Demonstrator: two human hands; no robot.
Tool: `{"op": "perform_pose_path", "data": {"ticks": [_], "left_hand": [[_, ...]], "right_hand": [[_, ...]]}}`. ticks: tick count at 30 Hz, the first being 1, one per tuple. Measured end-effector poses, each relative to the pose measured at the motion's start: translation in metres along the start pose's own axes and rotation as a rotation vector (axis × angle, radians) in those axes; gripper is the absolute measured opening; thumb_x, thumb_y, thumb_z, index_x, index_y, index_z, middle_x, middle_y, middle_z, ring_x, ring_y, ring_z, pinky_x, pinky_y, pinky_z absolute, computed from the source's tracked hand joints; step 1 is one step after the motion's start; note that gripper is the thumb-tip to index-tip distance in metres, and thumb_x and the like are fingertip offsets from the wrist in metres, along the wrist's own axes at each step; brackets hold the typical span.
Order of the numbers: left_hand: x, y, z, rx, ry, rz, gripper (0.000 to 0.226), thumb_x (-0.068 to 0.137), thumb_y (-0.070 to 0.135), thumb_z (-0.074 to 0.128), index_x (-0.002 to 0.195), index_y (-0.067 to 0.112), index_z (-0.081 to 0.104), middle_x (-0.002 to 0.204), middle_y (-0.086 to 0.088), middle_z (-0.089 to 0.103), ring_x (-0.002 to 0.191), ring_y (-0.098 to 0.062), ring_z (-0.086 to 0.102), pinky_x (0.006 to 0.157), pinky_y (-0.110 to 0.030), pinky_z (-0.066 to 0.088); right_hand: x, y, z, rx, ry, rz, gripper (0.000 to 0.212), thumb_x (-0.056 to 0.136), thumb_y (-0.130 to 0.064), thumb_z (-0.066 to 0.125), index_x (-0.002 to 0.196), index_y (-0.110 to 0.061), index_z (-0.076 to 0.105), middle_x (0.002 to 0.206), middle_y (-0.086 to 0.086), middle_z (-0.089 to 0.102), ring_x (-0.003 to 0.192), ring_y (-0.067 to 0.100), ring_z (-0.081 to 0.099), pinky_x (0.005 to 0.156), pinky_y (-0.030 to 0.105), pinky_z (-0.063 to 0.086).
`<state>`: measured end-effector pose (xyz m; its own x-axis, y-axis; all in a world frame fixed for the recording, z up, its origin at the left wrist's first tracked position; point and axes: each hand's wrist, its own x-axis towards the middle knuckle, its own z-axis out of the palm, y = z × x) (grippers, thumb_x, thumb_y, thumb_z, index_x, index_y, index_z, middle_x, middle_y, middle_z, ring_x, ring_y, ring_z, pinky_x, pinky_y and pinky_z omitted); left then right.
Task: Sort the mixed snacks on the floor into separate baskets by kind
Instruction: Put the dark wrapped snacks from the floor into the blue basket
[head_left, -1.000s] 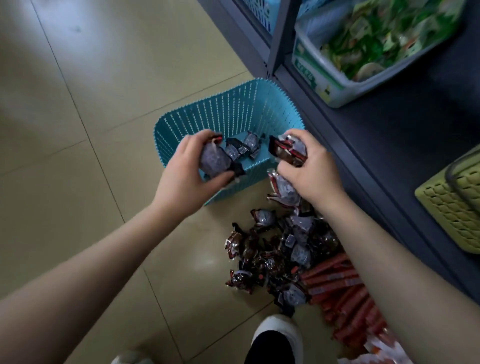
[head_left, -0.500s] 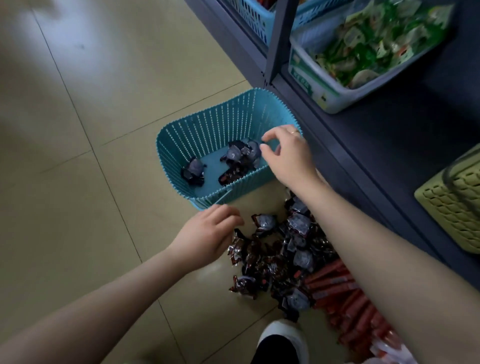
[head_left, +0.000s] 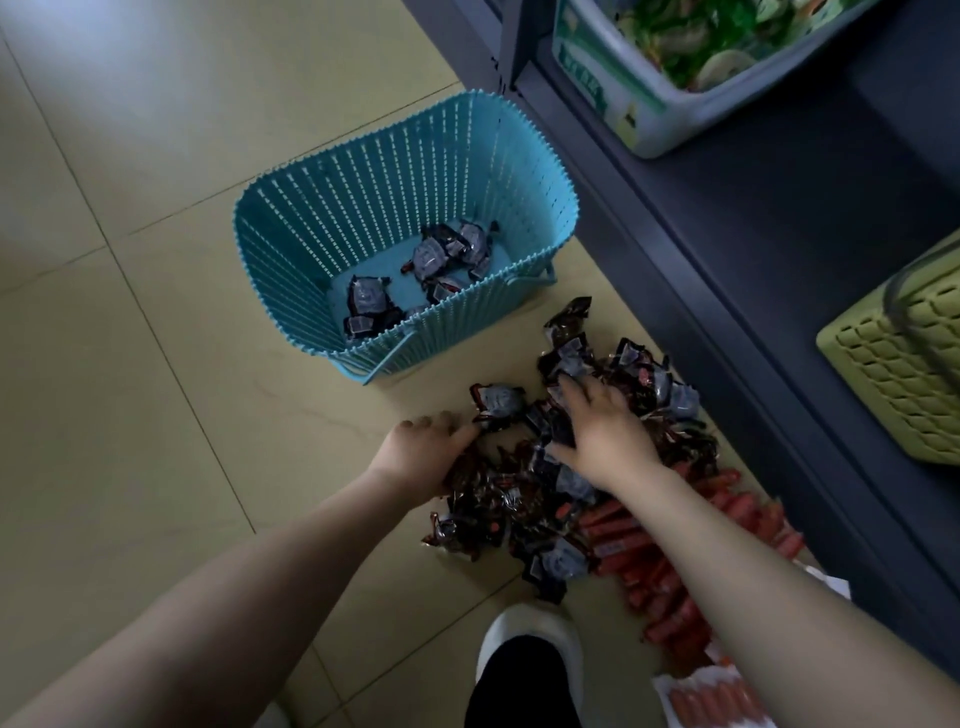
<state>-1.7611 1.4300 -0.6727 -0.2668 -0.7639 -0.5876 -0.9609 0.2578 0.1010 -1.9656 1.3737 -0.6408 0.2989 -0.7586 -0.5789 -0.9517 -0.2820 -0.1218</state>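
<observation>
Head view. Left hand (head_left: 422, 451) at left edge of dark snack packets (head_left: 540, 499) on floor — fingertips buried among wrappers, grip cannot be told. Right hand (head_left: 602, 423) flat on heap, fingers spread, holding nothing. Blue basket (head_left: 363, 218) just beyond fingertips, several dark packets inside. Red sausage sticks (head_left: 670, 566) under right forearm, partly hidden. Shoe (head_left: 524, 670) cut off at bottom edge.

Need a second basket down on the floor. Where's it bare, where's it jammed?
Bare: floor tiles left of the blue basket and left hand. Crowded: dark packet pile and red sausage sticks between basket, shoe and shelf base.
</observation>
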Motion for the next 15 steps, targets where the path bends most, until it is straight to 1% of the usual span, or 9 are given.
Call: {"op": "perform_pose_path", "data": {"ticks": [3, 5, 8, 9, 11, 12, 13, 14, 15], "left_hand": [[-0.005, -0.008, -0.003, -0.217, -0.048, -0.081, 0.063, 0.083, 0.034, 0.062, 0.136, 0.027, 0.027, 0.127, -0.008, 0.045, 0.103, -0.032, 0.056, 0.079, -0.039, 0.051], [-0.013, -0.011, -0.009, -0.341, -0.017, -0.134, 0.058, 0.081, 0.034, 0.064, 0.13, 0.027, 0.033, 0.12, -0.006, 0.05, 0.101, -0.032, 0.057, 0.078, -0.038, 0.051], [-0.03, -0.012, -0.034, -0.547, 0.141, -0.126, 0.055, 0.076, 0.031, 0.069, 0.122, 0.025, 0.04, 0.112, -0.003, 0.056, 0.097, -0.028, 0.057, 0.078, -0.036, 0.05], [-0.038, -0.013, -0.047, -0.615, 0.229, -0.1, 0.055, 0.074, 0.028, 0.072, 0.12, 0.023, 0.043, 0.108, -0.002, 0.059, 0.095, -0.027, 0.058, 0.078, -0.036, 0.05], [-0.057, -0.016, -0.078, -0.708, 0.439, -0.029, 0.056, 0.068, 0.021, 0.078, 0.117, 0.017, 0.049, 0.099, 0.0, 0.062, 0.089, -0.023, 0.061, 0.077, -0.032, 0.05], [-0.067, -0.019, -0.096, -0.742, 0.528, -0.007, 0.056, 0.066, 0.018, 0.08, 0.114, 0.015, 0.051, 0.097, 0.003, 0.062, 0.088, -0.02, 0.061, 0.077, -0.03, 0.049], [-0.076, -0.022, -0.114, -0.774, 0.602, -0.003, 0.056, 0.064, 0.017, 0.081, 0.112, 0.016, 0.052, 0.096, 0.006, 0.061, 0.087, -0.016, 0.061, 0.078, -0.027, 0.049], [-0.082, -0.027, -0.129, -0.811, 0.664, -0.026, 0.056, 0.064, 0.017, 0.081, 0.111, 0.02, 0.051, 0.095, 0.009, 0.061, 0.085, -0.01, 0.062, 0.078, -0.022, 0.049], [-0.085, -0.032, -0.143, -0.855, 0.717, -0.072, 0.056, 0.064, 0.017, 0.08, 0.109, 0.023, 0.049, 0.092, 0.014, 0.06, 0.082, -0.001, 0.061, 0.075, -0.013, 0.048]], "right_hand": [[0.008, -0.008, 0.003, -0.082, -0.054, 0.035, 0.087, 0.085, -0.044, 0.061, 0.149, -0.027, 0.004, 0.155, 0.013, 0.009, 0.137, 0.036, 0.017, 0.104, 0.042, 0.034], [0.015, -0.012, 0.002, -0.039, -0.019, 0.068, 0.071, 0.091, -0.035, 0.056, 0.147, -0.026, 0.013, 0.152, 0.014, 0.015, 0.132, 0.037, 0.027, 0.095, 0.041, 0.041], [0.022, -0.01, 0.002, 0.159, 0.049, 0.031, 0.046, 0.095, -0.028, 0.049, 0.137, -0.023, 0.032, 0.14, 0.014, 0.036, 0.111, 0.035, 0.051, 0.077, 0.039, 0.049], [0.021, -0.009, -0.002, 0.258, 0.102, 0.014, 0.043, 0.094, -0.029, 0.05, 0.135, -0.022, 0.038, 0.132, 0.013, 0.045, 0.104, 0.034, 0.055, 0.075, 0.037, 0.05], [0.014, -0.012, -0.019, 0.512, 0.288, -0.006, 0.038, 0.091, -0.029, 0.057, 0.127, -0.018, 0.05, 0.105, 0.008, 0.062, 0.085, 0.024, 0.06, 0.066, 0.029, 0.05], [0.01, -0.016, -0.033, 0.633, 0.389, -0.03, 0.034, 0.089, -0.027, 0.06, 0.12, -0.017, 0.054, 0.092, 0.001, 0.062, 0.074, 0.015, 0.058, 0.06, 0.022, 0.046], [0.004, -0.021, -0.049, 0.725, 0.484, -0.068, 0.028, 0.087, -0.025, 0.062, 0.114, -0.017, 0.057, 0.085, -0.007, 0.06, 0.069, 0.008, 0.055, 0.057, 0.013, 0.041], [-0.001, -0.028, -0.067, 0.798, 0.561, -0.115, 0.025, 0.087, -0.023, 0.063, 0.11, -0.018, 0.057, 0.083, -0.013, 0.059, 0.069, 0.001, 0.055, 0.056, 0.007, 0.04], [-0.005, -0.036, -0.085, 0.857, 0.618, -0.165, 0.024, 0.086, -0.022, 0.064, 0.11, -0.021, 0.057, 0.083, -0.018, 0.058, 0.071, -0.003, 0.056, 0.058, 0.006, 0.042]]}}
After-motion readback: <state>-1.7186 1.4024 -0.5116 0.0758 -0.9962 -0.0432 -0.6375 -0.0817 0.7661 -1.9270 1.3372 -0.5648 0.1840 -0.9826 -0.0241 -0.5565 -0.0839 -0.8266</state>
